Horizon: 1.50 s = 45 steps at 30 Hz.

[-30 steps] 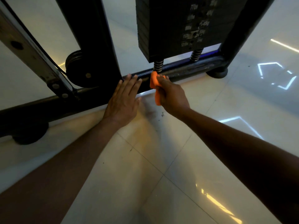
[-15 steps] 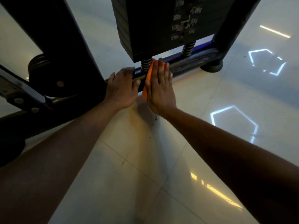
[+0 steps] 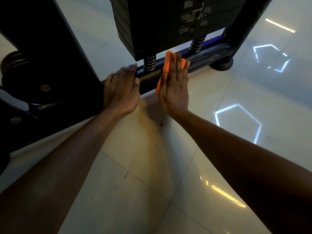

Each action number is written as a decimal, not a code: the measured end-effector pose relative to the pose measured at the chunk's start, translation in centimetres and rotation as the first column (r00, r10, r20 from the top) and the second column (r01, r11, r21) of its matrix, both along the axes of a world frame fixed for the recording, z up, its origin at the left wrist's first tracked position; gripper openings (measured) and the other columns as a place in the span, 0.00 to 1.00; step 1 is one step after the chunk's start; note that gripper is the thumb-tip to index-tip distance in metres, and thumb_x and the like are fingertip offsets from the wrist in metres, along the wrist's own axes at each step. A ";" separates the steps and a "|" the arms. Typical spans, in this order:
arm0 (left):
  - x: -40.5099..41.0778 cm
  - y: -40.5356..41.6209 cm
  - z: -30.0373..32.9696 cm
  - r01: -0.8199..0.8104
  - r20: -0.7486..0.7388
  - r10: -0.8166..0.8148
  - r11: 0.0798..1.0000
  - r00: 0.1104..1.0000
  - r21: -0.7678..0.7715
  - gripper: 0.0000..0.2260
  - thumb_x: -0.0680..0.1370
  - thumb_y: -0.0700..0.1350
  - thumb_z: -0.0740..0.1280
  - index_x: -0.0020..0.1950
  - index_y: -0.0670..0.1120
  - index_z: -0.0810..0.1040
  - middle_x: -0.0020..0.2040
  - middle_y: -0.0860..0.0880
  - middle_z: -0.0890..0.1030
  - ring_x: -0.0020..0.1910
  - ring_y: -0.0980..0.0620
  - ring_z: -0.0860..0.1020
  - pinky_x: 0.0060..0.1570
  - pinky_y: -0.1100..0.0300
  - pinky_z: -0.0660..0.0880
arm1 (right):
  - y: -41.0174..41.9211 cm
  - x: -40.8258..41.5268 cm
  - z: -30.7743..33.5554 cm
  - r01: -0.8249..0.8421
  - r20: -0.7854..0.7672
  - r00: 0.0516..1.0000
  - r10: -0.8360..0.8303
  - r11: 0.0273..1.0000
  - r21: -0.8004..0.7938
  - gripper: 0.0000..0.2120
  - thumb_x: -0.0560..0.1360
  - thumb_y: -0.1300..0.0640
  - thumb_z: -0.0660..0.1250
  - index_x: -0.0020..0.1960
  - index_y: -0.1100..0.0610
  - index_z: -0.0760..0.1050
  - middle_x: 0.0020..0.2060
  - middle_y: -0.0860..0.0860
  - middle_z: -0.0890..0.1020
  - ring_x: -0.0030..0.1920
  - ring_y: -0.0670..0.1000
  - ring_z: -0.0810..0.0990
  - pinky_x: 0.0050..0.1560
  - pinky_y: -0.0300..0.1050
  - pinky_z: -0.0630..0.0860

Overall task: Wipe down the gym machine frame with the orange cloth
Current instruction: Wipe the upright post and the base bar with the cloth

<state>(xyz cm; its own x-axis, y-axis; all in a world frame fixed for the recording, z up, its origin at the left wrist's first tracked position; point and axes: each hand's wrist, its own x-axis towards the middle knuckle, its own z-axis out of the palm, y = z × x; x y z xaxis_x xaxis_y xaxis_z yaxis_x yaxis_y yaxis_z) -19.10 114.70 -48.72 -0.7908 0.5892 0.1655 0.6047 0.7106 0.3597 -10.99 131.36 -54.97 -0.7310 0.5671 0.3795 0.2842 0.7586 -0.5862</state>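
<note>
The gym machine's black base bar (image 3: 207,55) runs low across the floor, from the left upright to a round foot at the right. My right hand (image 3: 174,86) lies flat, fingers straight, pressing the orange cloth (image 3: 166,65) against the bar between the two springs. Most of the cloth is hidden under my palm. My left hand (image 3: 120,91) rests flat on the bar just left of the near spring, holding nothing.
A black weight stack (image 3: 160,22) hangs just above the bar on two springs (image 3: 149,63). A thick black upright (image 3: 42,48) and a pulley wheel (image 3: 13,68) stand at the left. A round rubber foot (image 3: 221,64) sits at the right. Glossy tiled floor lies in front.
My right hand went from gripping the cloth to pressing it flat, then slid it right along the bar. My left hand stayed on the bar. The camera moved closer.
</note>
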 end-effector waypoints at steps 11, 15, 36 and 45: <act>-0.2 0.0 1.1 -0.044 0.096 0.038 0.997 0.995 0.060 0.22 0.88 0.45 0.58 0.84 0.51 0.67 0.82 0.50 0.70 0.82 0.48 0.66 0.83 0.49 0.57 | -2.9 -0.9 -0.1 0.040 -0.001 0.999 -0.041 0.993 -0.109 0.37 0.90 0.46 0.55 0.89 0.57 0.39 0.88 0.55 0.39 0.87 0.61 0.35 0.86 0.63 0.39; -0.6 0.3 1.5 -0.073 0.192 0.056 0.994 0.980 0.083 0.22 0.89 0.45 0.59 0.84 0.54 0.68 0.83 0.52 0.70 0.82 0.47 0.66 0.84 0.48 0.59 | -7.7 -2.1 2.3 0.053 -0.093 0.992 -0.088 0.942 -0.332 0.33 0.91 0.48 0.50 0.89 0.53 0.37 0.88 0.49 0.38 0.86 0.59 0.32 0.85 0.62 0.44; 0.4 0.5 -0.8 0.002 -0.099 0.002 0.999 0.995 0.037 0.27 0.86 0.58 0.63 0.84 0.50 0.66 0.81 0.47 0.71 0.81 0.43 0.66 0.81 0.42 0.57 | 4.4 2.5 2.5 -0.054 0.119 0.992 0.049 0.998 0.036 0.32 0.90 0.44 0.51 0.89 0.49 0.41 0.89 0.50 0.45 0.88 0.60 0.38 0.85 0.72 0.50; 1.0 2.9 -1.5 -0.067 -0.129 0.080 0.993 0.988 0.101 0.28 0.82 0.62 0.67 0.78 0.51 0.72 0.76 0.49 0.75 0.80 0.45 0.68 0.81 0.38 0.56 | 6.3 2.3 3.0 -0.174 0.181 0.973 0.145 0.972 0.155 0.31 0.90 0.43 0.48 0.89 0.50 0.45 0.89 0.49 0.47 0.88 0.55 0.41 0.87 0.67 0.49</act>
<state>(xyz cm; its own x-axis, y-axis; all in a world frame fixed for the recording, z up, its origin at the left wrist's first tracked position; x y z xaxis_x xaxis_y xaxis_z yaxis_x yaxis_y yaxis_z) -18.07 117.65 -50.21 -0.7987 0.5065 0.3250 0.5990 0.7211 0.3482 -8.70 137.67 -51.93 -0.8679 0.3759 0.3247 0.2341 0.8861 -0.4000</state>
